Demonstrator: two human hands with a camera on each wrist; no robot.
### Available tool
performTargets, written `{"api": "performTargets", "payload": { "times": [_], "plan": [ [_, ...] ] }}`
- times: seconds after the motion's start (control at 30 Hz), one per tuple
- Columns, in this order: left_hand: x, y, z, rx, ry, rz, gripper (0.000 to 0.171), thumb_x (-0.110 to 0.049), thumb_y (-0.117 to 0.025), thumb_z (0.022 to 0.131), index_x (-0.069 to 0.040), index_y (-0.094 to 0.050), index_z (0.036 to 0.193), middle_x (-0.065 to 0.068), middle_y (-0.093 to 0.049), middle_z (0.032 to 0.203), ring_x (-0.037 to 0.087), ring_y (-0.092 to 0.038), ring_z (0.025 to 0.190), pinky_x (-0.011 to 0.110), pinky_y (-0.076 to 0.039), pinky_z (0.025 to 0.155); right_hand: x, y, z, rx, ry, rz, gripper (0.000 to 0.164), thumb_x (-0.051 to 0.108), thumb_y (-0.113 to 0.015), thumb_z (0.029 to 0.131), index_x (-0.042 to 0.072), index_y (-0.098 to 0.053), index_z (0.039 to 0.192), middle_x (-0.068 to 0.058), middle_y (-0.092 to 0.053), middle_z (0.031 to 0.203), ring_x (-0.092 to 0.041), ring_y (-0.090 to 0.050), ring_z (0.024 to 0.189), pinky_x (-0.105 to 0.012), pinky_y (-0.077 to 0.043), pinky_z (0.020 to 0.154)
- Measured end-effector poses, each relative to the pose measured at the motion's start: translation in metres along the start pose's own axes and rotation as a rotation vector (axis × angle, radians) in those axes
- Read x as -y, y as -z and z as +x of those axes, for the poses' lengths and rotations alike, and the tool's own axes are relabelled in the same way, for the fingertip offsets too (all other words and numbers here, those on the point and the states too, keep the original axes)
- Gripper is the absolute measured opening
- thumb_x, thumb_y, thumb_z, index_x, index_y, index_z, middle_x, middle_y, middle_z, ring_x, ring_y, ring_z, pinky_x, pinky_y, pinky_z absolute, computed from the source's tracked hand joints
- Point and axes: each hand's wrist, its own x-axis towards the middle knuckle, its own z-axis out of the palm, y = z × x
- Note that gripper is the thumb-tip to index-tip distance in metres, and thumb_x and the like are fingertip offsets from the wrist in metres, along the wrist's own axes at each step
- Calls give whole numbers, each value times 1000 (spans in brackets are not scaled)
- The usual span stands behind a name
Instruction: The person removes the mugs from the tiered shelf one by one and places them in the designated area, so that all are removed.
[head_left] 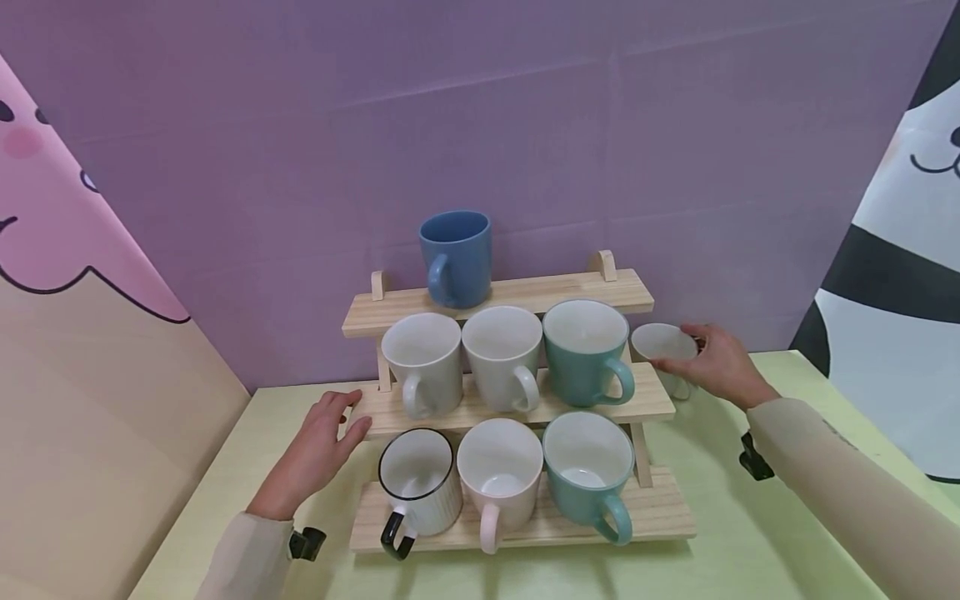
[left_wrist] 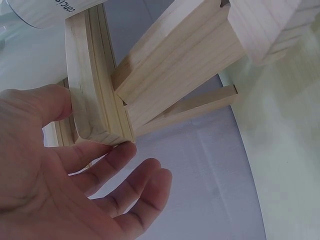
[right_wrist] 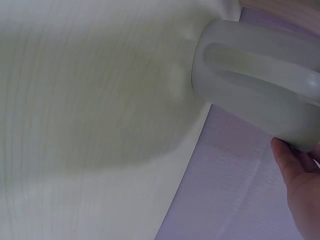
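Head view: a rack (head_left: 558,287) of pale, grained wood is seen, with three flat shelves in steps. On its top, one smooth blue mug (head_left: 459,267) is placed; on the middle shelf, two white mugs (head_left: 424,371) and one teal mug (head_left: 585,354). The lowest shelf is occupied by a ribbed mug (head_left: 427,492) with black rim and handle, a pink mug (head_left: 501,475) and a second teal mug (head_left: 588,467).

The rack is supported by a pale green table (head_left: 727,483). Behind, a creased purple cloth (head_left: 480,100) is hung; at the sides, a pink figure (head_left: 67,200) and a panda (head_left: 885,333) are printed.

A white cup (head_left: 662,340) is held near its rim between thumb and fingers by the right hand (head_left: 712,367), just beside the rack's right end. Whether the table is touched by its base cannot be told. By the left hand (head_left: 318,450), the left end of the middle shelf is gripped.
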Motion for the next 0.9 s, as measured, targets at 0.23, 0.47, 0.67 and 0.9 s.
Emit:
{"api": "performTargets", "payload": {
  "times": [0.23,0.47,0.67,0.9],
  "plan": [
    [3,-3,0,-4,5,-14,48,-22,-57,96,8,-47,132,16,-49,119,31,-50,102,43,-47,82,0,2,-2,11,29,2,103,62,-71,73,-14,-38,134,-32,-45,123,-46,-50,104,-58,-48,79],
    [4,-3,0,-6,2,-29,48,-22,-57,96,8,-47,132,17,-49,119,32,-50,102,44,-47,82,0,2,-4,27,41,12,100,61,-70,74,-12,-39,134,-30,-48,121,-43,-52,101,-53,-51,75],
    [4,-3,0,-9,-2,-35,47,-22,-56,97,7,-46,132,16,-49,118,31,-51,101,43,-47,81,0,3,-7,46,30,45,99,60,-68,76,-10,-34,138,-31,-43,129,-48,-48,110,-56,-49,80],
    [6,-2,1,-27,-18,-56,46,-20,-58,96,7,-47,132,18,-49,117,32,-52,100,43,-47,80,5,10,-15,7,-4,39,96,60,-60,83,-6,-27,143,-34,-30,140,-57,-34,119,-67,-38,86]
  ]
}}
